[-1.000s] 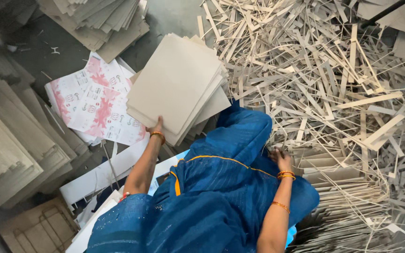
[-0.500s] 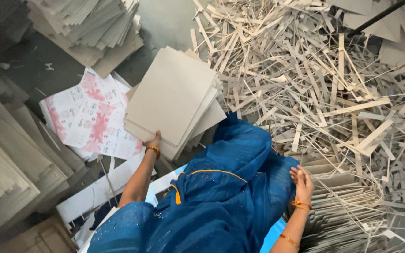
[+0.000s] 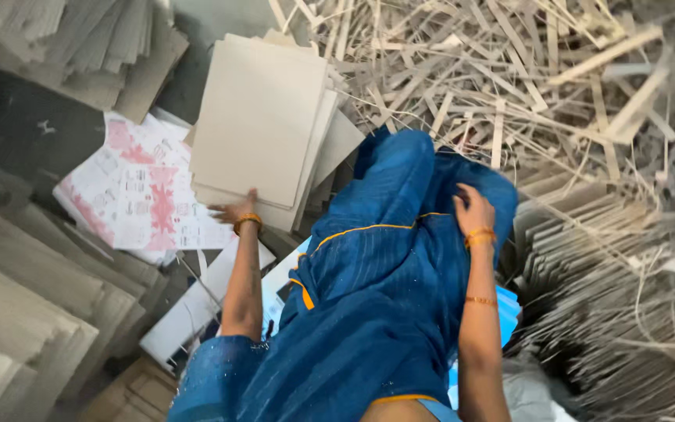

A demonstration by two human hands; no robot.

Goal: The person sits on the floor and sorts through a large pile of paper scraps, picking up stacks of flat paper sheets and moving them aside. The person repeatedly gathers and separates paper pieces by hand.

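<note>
While left hand [image 3: 232,211] grips the near edge of the beige cardboard sheet stack [image 3: 259,129], fingers closed | stack lies by strip scraps [image 3: 509,86] | right hand [image 3: 470,209] rests spread on blue garment [image 3: 388,273] | I judge sorting mid-way.

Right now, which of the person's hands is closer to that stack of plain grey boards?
The left hand: it touches the near edge of the grey board stack. The right hand rests apart on the blue cloth over the knee.
</note>
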